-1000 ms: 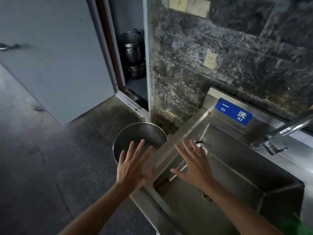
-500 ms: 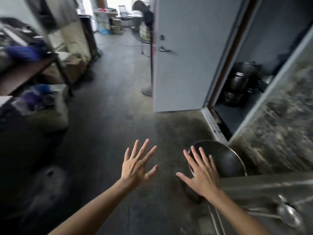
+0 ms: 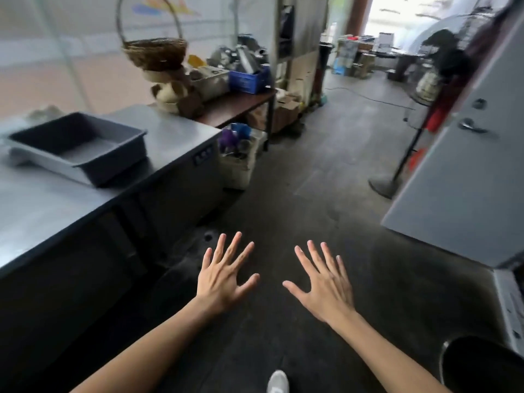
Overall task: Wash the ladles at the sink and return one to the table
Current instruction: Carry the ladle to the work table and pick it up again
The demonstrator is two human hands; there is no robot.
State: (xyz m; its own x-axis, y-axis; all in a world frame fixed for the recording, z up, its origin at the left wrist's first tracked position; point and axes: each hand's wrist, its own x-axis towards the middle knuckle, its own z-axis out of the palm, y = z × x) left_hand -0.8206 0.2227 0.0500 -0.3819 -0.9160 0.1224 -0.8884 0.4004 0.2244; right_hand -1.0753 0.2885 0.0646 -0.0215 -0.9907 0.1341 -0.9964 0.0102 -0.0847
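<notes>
My left hand [image 3: 224, 275] and my right hand [image 3: 323, 285] are stretched out in front of me over the dark floor, palms down, fingers spread, holding nothing. A steel table [image 3: 51, 199] runs along the left, with a grey plastic tub [image 3: 80, 147] on it. No ladle and no sink are in view. The tub's inside looks bare from here.
A wooden table [image 3: 235, 106] behind the steel one carries a wicker basket [image 3: 156, 53], a blue crate [image 3: 249, 79] and clutter. A grey door [image 3: 465, 177] stands open on the right, a fan stand [image 3: 402, 165] beside it. A metal basin rim [image 3: 482, 364] shows at bottom right.
My view has swung left, away from the sink and basin, to the steel table and the corridor. Both hands stay spread and hold nothing.
</notes>
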